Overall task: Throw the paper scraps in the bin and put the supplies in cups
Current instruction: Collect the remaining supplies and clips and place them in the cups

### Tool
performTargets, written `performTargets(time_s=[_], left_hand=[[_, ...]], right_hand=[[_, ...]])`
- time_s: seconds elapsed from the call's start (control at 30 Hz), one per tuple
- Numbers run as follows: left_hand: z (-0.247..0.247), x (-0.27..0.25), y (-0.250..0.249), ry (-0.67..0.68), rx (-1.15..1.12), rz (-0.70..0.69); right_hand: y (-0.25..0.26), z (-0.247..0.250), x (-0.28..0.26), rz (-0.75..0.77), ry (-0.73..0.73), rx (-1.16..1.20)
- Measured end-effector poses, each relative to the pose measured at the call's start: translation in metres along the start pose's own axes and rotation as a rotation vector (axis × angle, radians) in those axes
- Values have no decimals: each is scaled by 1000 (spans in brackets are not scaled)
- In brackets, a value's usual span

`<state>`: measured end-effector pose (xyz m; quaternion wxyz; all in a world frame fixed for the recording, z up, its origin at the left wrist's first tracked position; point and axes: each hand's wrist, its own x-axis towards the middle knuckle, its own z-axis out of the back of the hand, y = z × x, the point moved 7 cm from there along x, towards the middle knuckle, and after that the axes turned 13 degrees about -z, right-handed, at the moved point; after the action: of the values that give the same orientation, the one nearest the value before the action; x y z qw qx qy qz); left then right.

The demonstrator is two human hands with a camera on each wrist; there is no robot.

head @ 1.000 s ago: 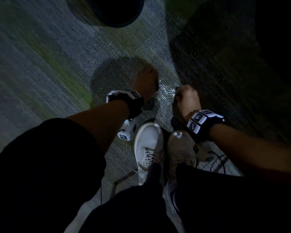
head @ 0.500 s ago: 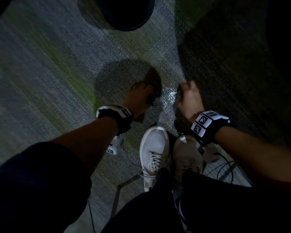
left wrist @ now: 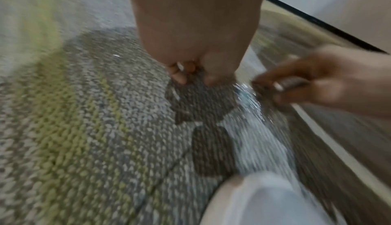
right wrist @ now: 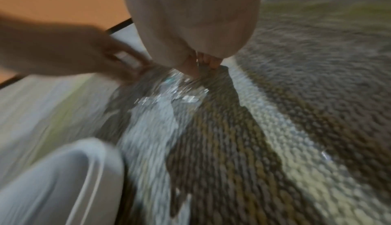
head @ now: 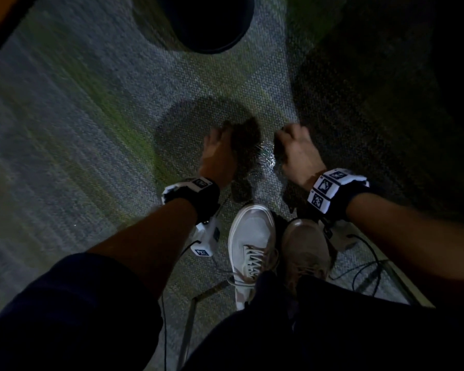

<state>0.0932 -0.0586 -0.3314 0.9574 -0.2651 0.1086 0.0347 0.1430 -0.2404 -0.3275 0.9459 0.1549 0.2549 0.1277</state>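
A crinkled clear plastic film (head: 267, 156) stretches between my two hands above the carpet, and light glints on it. My left hand (head: 220, 153) pinches its left edge with curled fingers. My right hand (head: 295, 153) grips the right edge the same way. The left wrist view shows the left hand (left wrist: 190, 71) pinching, the film (left wrist: 249, 98) shining and the right hand (left wrist: 296, 84) beside it. Seen from the right wrist, the right hand (right wrist: 203, 64) holds the film (right wrist: 175, 91) next to the left hand (right wrist: 118, 61). A dark round bin (head: 206, 22) stands on the floor ahead. No paper scraps are visible.
Grey and green carpet (head: 91, 129) covers the floor, and both hands cast shadows on it. My white shoes (head: 252, 242) are just below the hands. Cables (head: 364, 269) trail at the right. An orange surface with a dark edge (head: 0, 28) shows at the top left.
The view has shifted, so more of the bin shows at the top. Both hands still hold the film between them, and the left hand's fingers have curled in.
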Motion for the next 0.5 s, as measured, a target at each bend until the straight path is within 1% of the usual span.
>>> performTargets(time_s=[0.03, 0.1, 0.17, 0.2, 0.27, 0.33, 0.37, 0.4, 0.43, 0.5], left_hand=[[-7, -3, -9, 47, 14, -36], [-25, -7, -32, 170, 19, -156], [-36, -7, -46, 252, -2, -242], [-37, -4, -45, 245, -19, -244], [-29, 0, -38, 200, -80, -188], [-19, 1, -27, 185, -66, -121], [-14, 1, -23, 195, -34, -104], [-11, 1, -21, 211, 6, -106], [-12, 2, -21, 236, 48, -124], [-16, 3, -27, 287, 98, -175]], right_hand=[[6, -3, -5, 47, 26, -22], [11, -8, -13, 108, 78, -24], [3, -3, -15, 83, 61, 89], [-6, 4, -14, 34, 13, 173], [-32, 18, -13, -115, -60, 301], [-56, 17, -18, -271, 2, 315], [-64, 13, -22, -308, 53, 290], [-67, 7, -27, -319, 87, 254], [-67, 2, -31, -308, 88, 211], [-58, -8, -36, -233, 34, 154]])
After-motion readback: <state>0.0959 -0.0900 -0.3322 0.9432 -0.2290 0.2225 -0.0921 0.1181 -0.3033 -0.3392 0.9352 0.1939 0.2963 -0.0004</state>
